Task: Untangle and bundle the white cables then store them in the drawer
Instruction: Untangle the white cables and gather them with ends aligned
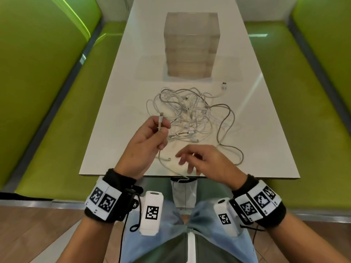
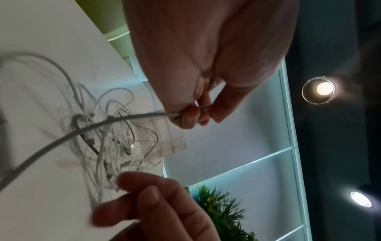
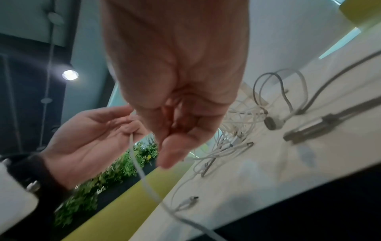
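A tangle of white cables [image 1: 190, 114] lies on the white table [image 1: 114, 141], between me and a translucent drawer unit [image 1: 191, 44] whose drawers are closed. My left hand [image 1: 161, 133] is raised over the tangle's near left side. It pinches one white cable's end [image 1: 161, 122], plug pointing up. That cable hangs down to the table and trails over the front edge. The pinch also shows in the left wrist view, where the left hand [image 2: 193, 114] grips the held cable [image 2: 103, 124]. My right hand [image 1: 186, 160] hovers near the front edge with fingers relaxed, holding nothing [image 3: 175, 130].
Green benches [image 1: 57, 111] flank the table on both sides. One USB plug [image 1: 224, 85] lies apart, right of the drawer unit's base. A long cable loop [image 1: 237, 154] reaches toward the front right. A loose plug [image 1: 168, 159] rests under my hands.
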`<state>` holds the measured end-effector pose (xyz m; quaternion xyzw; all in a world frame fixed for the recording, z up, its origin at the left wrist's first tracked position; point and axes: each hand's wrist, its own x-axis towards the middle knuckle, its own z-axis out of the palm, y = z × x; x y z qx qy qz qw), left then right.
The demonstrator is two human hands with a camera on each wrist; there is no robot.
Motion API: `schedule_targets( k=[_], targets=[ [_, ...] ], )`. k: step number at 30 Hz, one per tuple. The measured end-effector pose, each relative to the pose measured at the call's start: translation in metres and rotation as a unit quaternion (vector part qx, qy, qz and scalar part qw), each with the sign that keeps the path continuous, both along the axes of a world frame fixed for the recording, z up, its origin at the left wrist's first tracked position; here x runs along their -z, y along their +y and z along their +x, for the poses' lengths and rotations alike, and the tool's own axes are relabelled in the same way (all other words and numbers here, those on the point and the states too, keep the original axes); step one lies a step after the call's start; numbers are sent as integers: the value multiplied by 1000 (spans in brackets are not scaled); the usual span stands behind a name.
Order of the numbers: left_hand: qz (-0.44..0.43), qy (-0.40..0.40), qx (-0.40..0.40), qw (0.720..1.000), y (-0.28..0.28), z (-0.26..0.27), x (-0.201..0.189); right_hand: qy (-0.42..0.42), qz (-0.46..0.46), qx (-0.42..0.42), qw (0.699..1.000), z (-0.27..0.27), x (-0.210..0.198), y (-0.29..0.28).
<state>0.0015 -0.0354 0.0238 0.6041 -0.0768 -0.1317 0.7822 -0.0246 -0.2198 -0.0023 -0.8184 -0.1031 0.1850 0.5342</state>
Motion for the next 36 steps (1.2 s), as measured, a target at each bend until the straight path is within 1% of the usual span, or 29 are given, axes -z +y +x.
schedule_targets(
  k=[1,2,3,5,6,9,11,12,14,17,19,21,23,25,27,29,30,32,33,34,36],
  targets=[
    [17,-5,3,1000,5,-1,2,-14,-14,44,999,6,2,0],
    [34,-7,-1,999,10,-2,3,-27,-58,59,996,12,3,-1],
    [56,-9,-11,998,15,-3,5,-36,-134,36,990,18,4,-1],
    [106,-10,-35,994,23,-7,8,-39,-297,-41,953,27,7,-6],
    [127,-5,-45,991,26,-9,11,-37,-343,-59,937,28,7,-10],
    [149,22,-61,987,28,-13,18,-14,-414,-89,906,25,3,-30],
    [144,40,-44,988,21,-15,23,21,-434,-84,897,16,5,-43],
    [142,45,-39,988,19,-16,24,26,-430,-73,900,14,8,-44],
    [138,51,-27,989,13,-17,26,16,-401,-55,914,11,13,-47],
    [138,60,-15,989,7,-18,31,6,-302,-39,953,13,13,-52],
    [148,64,-16,987,4,-19,36,5,-246,-33,969,14,11,-60],
    [158,71,-12,985,2,-19,41,-16,-236,-61,970,14,12,-69],
    [161,79,-2,984,-1,-20,45,-33,-259,-95,961,16,16,-73],
    [156,85,-1,984,-6,-21,48,-41,-276,-100,955,17,21,-72],
    [148,88,-15,985,-11,-23,49,-77,-251,-90,961,18,21,-68],
    [133,90,-39,986,-16,-25,49,-131,-177,-55,974,17,13,-59],
    [122,93,-53,987,-18,-25,49,-139,-125,-23,982,17,6,-52],
    [87,102,-77,988,-24,-24,46,-106,-7,47,993,18,-8,-37],
    [65,105,-86,989,-27,-23,43,-81,47,71,993,19,-15,-28],
    [44,106,-91,989,-30,-22,41,-61,89,87,990,22,-18,-20],
    [5,96,-97,991,-36,-20,35,-25,142,105,984,29,-19,-6]
  ],
)
